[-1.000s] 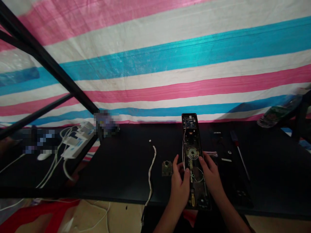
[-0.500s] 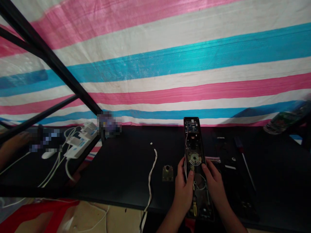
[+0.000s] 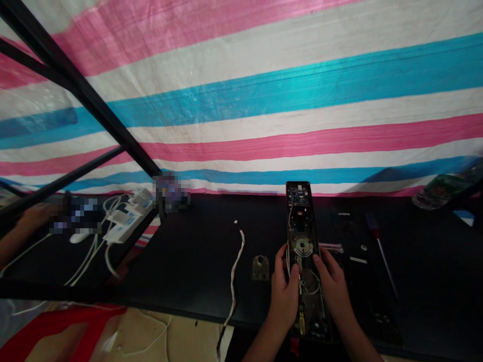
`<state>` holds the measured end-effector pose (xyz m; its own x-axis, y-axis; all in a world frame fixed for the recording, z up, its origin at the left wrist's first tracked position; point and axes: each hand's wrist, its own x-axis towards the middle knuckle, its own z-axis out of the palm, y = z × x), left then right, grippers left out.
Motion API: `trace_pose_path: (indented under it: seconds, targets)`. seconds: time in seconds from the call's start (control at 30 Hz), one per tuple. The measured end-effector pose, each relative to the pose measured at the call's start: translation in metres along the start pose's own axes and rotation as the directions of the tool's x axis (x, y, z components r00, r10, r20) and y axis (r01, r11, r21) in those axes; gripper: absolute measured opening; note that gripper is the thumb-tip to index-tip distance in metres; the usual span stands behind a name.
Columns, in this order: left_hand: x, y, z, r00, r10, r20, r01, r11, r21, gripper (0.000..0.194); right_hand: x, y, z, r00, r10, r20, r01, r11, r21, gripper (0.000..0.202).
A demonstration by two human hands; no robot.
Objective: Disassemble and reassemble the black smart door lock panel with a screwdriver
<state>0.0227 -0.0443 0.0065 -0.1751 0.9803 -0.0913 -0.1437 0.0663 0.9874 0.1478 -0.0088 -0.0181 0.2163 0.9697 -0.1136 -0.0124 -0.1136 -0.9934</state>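
Note:
Both hands grip the sides of a long black electronic door lock housing [image 3: 317, 301], tilted with its open inner side facing me. A circuit board [image 3: 298, 195] sits at its far end, a round metal disc [image 3: 303, 246] in the middle, and a brass part [image 3: 302, 322] near the close end. My left hand [image 3: 285, 291] wraps the left edge, thumb resting over the inside. My right hand [image 3: 334, 281] holds the right edge, thumb near the disc. Left of them on the table lie a small metal plate with a round hole [image 3: 260, 269] and a white-sleeved cable [image 3: 234, 276].
On the right lie a screwdriver [image 3: 383, 256], a white strip [image 3: 358, 260] and a small ring [image 3: 364, 247]. A plastic bottle [image 3: 432, 193] leans at the back right. At left are a power strip [image 3: 123, 226] with cables, a black metal frame [image 3: 94, 110] and another person's hand [image 3: 35, 216].
The view has shifted very slightly. Both hands keep their hold on the lock housing, and nothing on the table near them has visibly moved.

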Motion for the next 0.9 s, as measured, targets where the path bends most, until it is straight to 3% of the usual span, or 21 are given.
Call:
trace_pose_path:
  seconds: [0.43, 0.9]
  targets:
    - [-0.0015, 0.0072, 0.0027, 0.999, -0.038, -0.01, 0.037, 0.997, -0.065, 0.051, -0.0006, -0.0032, 0.0017, 1.0, 0.005, -0.012, -0.005, 1.0, 0.028, 0.054]
    - [-0.0001, -0.0002, 0.0003, 0.999, -0.028, 0.016, 0.029, 0.998, -0.063, 0.049, -0.0013, -0.0042, 0.0027, 1.0, 0.007, -0.004, -0.006, 0.998, 0.056, 0.051]
